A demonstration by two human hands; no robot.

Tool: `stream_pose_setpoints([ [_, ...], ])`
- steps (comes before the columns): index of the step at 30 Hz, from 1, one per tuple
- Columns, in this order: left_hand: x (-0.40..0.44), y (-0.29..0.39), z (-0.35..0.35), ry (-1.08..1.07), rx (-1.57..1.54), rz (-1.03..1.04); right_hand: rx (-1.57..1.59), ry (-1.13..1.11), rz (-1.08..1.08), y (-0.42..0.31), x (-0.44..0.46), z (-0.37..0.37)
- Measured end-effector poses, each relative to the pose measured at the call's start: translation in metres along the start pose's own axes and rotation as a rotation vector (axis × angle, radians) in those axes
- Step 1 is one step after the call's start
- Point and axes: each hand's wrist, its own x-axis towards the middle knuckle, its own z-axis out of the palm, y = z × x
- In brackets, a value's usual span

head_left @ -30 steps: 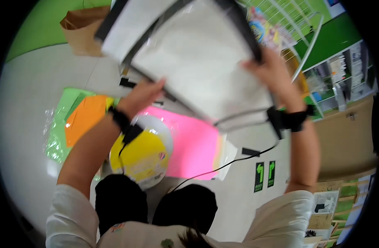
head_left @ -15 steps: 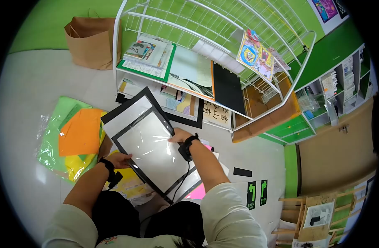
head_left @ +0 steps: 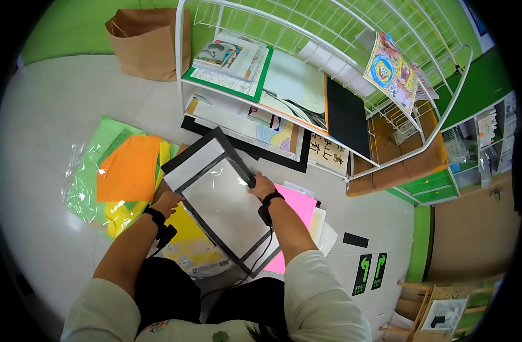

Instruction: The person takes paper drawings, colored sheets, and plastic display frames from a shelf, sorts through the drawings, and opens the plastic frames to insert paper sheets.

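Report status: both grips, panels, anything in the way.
Right grip closed on black-bordered panels; left grip by opposite edge, hold unclear. Panels partly over yellow packet, pink sheet. Black cable crosses panels.

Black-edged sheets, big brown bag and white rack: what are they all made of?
The black-edged sheets look like paper or card, perhaps under clear plastic, since white glints show on top. The brown bag looks like dull kraft paper: its stiff sides show folds. The white rack is probably painted or coated metal, judging by its slim, smooth rods and wire grid.
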Motion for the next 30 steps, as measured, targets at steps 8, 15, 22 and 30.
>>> stream_pose_setpoints([
  [8,0.08,0.097,-0.161,0.273,-0.381,-0.258,-0.067,0.988,-0.394,0.018,-0.027,-0.206],
  [15,0.122,0.232,-0.288,0.534,0.038,0.11,-0.543,1.418,-0.239,-0.001,-0.075,-0.43],
  [22,0.061,0.369,-0.186,0.656,-0.272,0.526,-0.487,1.175,0.198,-0.019,-0.004,-0.494],
  [30,0.026,0.364,-0.077,0.525,-0.472,0.377,-0.54,0.98,0.35,0.002,0.03,-0.527],
])
